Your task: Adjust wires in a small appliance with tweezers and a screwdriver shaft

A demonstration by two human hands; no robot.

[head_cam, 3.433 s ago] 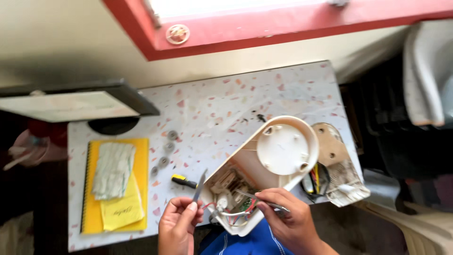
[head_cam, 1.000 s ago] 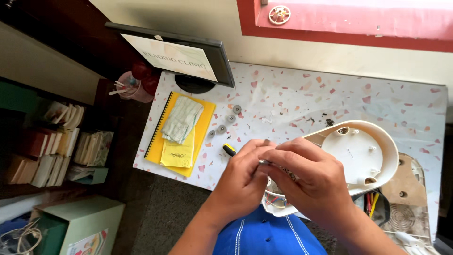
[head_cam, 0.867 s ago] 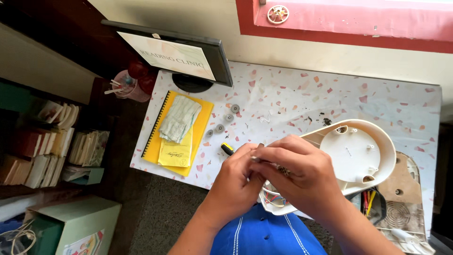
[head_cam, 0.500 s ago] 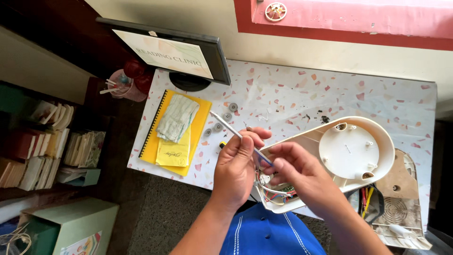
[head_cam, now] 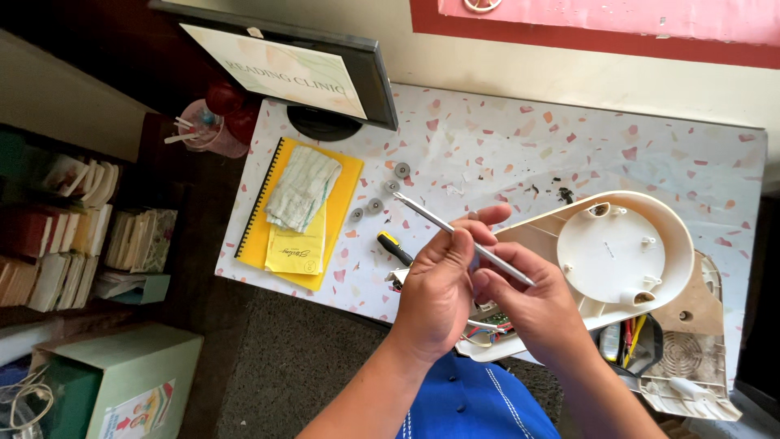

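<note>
Speckled table [head_cam: 520, 154]: yellow notebook [head_cam: 276, 236], grey discs [head_cam: 375, 205], casing [head_cam: 617, 260].

A home study or small office corner: a speckled desk [head_cam: 520, 146] with a monitor [head_cam: 284, 69], a yellow spiral notebook [head_cam: 268, 219] below it, and bookshelves [head_cam: 73, 236] to the desk's left.

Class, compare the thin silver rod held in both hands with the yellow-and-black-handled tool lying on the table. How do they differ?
The silver rod is bare metal, long and slender; the yellow-and-black tool shows a thicker coloured handle. The rod is lifted off the table, pinched by the left hand and right hand; the tool lies untouched on the speckled table, partly hidden behind the left hand. Both slant the same diagonal way.
</note>
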